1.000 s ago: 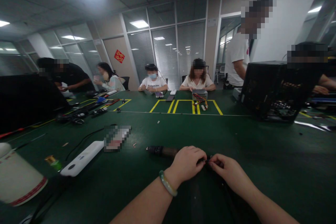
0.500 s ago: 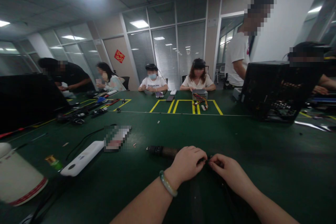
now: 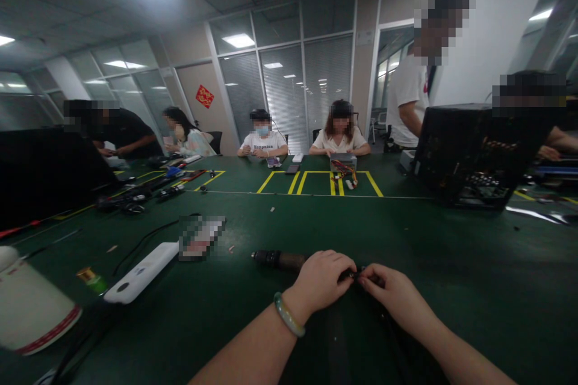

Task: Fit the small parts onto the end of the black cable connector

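My left hand, a green bangle on its wrist, is curled over the near end of a dark rod-like tool that lies on the green table. My right hand pinches something small and dark right beside the left fingertips; the two hands touch there. What sits between the fingers is too small and dim to name. Dark material lies under both wrists at the table's near edge.
A white power bank with a black cable, a small brass-and-green part and a white cup lie at the left. A black open computer case stands at the right. Several people sit and stand around the far side.
Almost nothing: my hands stay together at the tool's end, fingers shifting only slightly. The standing person at the right moves a little.
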Motion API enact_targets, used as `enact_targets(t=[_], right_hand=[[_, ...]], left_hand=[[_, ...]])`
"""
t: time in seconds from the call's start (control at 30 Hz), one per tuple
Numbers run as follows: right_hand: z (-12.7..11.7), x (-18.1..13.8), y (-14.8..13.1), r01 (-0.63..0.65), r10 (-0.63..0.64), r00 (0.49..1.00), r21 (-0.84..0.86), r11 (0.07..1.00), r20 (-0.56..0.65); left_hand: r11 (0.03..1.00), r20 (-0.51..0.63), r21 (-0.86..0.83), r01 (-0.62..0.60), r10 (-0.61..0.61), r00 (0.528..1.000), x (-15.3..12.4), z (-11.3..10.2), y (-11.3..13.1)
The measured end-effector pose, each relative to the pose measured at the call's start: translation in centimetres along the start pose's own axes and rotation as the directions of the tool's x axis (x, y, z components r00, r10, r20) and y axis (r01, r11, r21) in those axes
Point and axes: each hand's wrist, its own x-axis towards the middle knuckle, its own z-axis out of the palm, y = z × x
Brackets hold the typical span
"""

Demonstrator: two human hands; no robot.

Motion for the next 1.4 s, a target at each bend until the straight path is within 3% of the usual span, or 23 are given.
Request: enact_targets(t=[0.13, 0.4, 0.8, 1.03, 1.27, 1.4], right_hand=[[-0.05, 0.09, 0.16, -0.001, 0.001, 1.0, -0.01, 1.0, -0.003], [-0.12, -0.23, -0.08, -0.007, 0.007, 1.0, 0.014, 1.0, -0.003], [-0.39, -0.36, -0.53, -0.035, 0.035, 0.999, 0.064, 0.997, 0.003], [-0.11, -0.04, -0.11, -0.023, 0.023, 1.0, 0.032, 0.999, 0.002], [0.06, -0.05, 0.18, -0.022, 0.023, 1.0, 0.056, 0.998, -0.011], [0.03, 0.05, 0.33, -0.023, 0.024, 1.0, 0.04, 0.999, -0.009]], left_hand=[[0.999, -0.022, -0.016, 0.044, -0.045, 0.999, -0.11, -0.03, 0.08], [1.0, -0.001, -0.013, -0.017, 0.017, 1.0, 0.03, -0.18, 0.09], [0.999, -0.026, -0.028, 0.027, -0.028, 0.999, -0.1, -0.06, 0.16], [0.999, -0.02, -0.041, -0.026, 0.025, 0.999, 0.0, 0.04, -0.09], [0.999, -0.034, -0.021, 0.028, -0.028, 0.999, -0.06, 0.26, -0.05], [1.0, -0.017, -0.001, -0.001, 0.001, 1.0, -0.01, 0.18, -0.09]])
